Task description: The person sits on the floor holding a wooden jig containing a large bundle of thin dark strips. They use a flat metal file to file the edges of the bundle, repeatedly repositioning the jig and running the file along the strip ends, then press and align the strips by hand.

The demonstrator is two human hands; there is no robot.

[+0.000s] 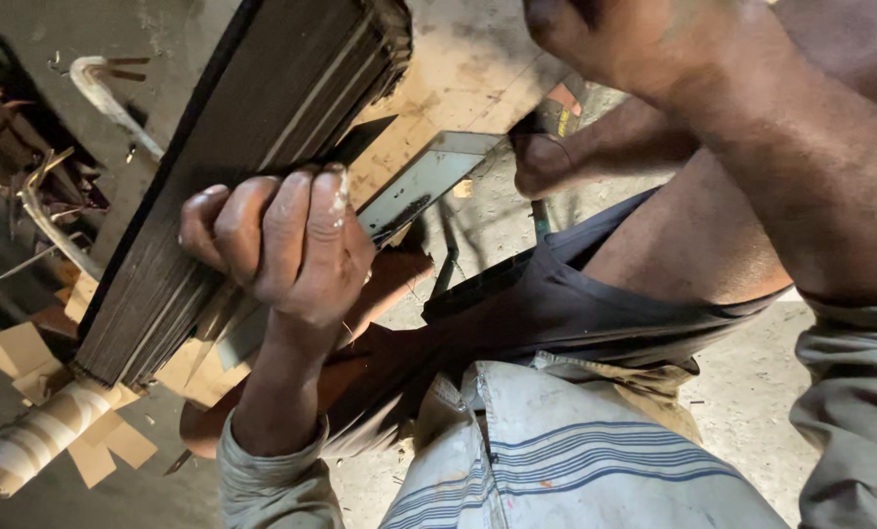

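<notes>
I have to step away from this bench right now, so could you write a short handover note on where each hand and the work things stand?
Left hand: fingers curled tight around the edge of the thick dark stack of thin flat sheets, which leans tilted across the work area.
Right hand: closed around the handle end of the flat metal blade, whose tip lies against the stack beside the left fingers.
Nearby: pale cardboard offcuts on the floor, a tape-wrapped whitish roll at lower left.
Done: the offcuts suggest some trimming.
Left: cannot tell how much of the stack remains uncut.
</notes>
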